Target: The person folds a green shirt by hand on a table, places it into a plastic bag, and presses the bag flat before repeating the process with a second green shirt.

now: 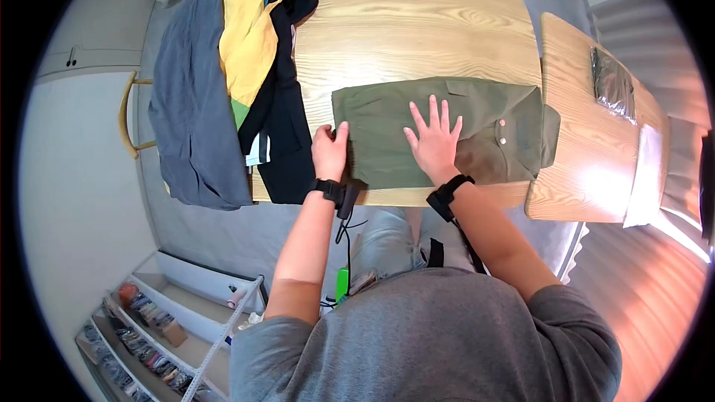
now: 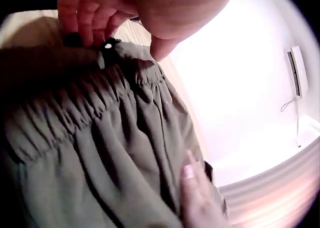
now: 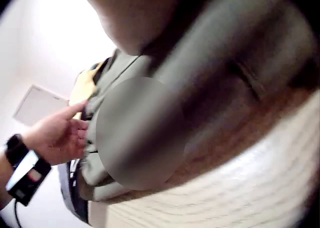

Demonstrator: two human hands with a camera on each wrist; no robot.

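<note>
An olive-green garment (image 1: 402, 134) lies folded flat along the near side of the wooden table. Its left end has a gathered elastic band (image 2: 65, 113); a pocket flap and two round buttons show farther right. My right hand (image 1: 434, 141) rests on the middle of the cloth with its fingers spread. At the band's edge is my left hand (image 1: 330, 152), thumb against the cloth and fingers loosely bent beside it. The left wrist view has the left hand's fingers (image 2: 90, 23) over the table just past the band.
A grey garment (image 1: 194, 104), a yellow one (image 1: 249, 37) and black clothing (image 1: 287, 134) are heaped on the table's left end. On a second table (image 1: 573, 134) at right lies a plastic-wrapped dark packet (image 1: 614, 85). A shelf rack (image 1: 179, 313) stands at lower left.
</note>
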